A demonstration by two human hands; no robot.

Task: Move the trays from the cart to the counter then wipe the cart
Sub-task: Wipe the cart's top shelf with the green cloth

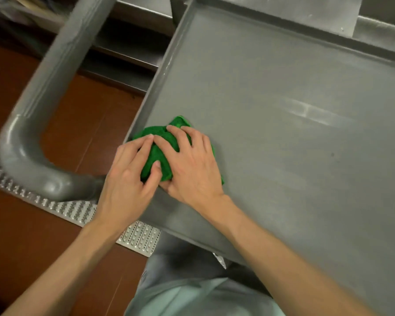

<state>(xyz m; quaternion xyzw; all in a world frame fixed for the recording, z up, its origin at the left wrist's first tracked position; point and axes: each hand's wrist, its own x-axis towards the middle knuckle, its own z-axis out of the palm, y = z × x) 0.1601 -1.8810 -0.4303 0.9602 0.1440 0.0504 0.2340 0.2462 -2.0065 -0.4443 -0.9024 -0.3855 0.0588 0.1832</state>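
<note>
The grey cart's top shelf (283,115) fills the right of the view, with a raised rim and no trays on it. A bunched green cloth (160,142) lies in the shelf's near left corner. My left hand (126,176) presses on the cloth's left side, fingers spread, thumb tucked into the folds. My right hand (192,165) lies over the cloth's right side, palm down. Both hands touch each other on the cloth.
The cart's thick grey tubular handle (32,142) curves out to the left of the shelf. Below is a reddish-brown floor (21,247) crossed by a perforated metal drain strip (137,238). A steel counter edge (374,30) runs along the far side.
</note>
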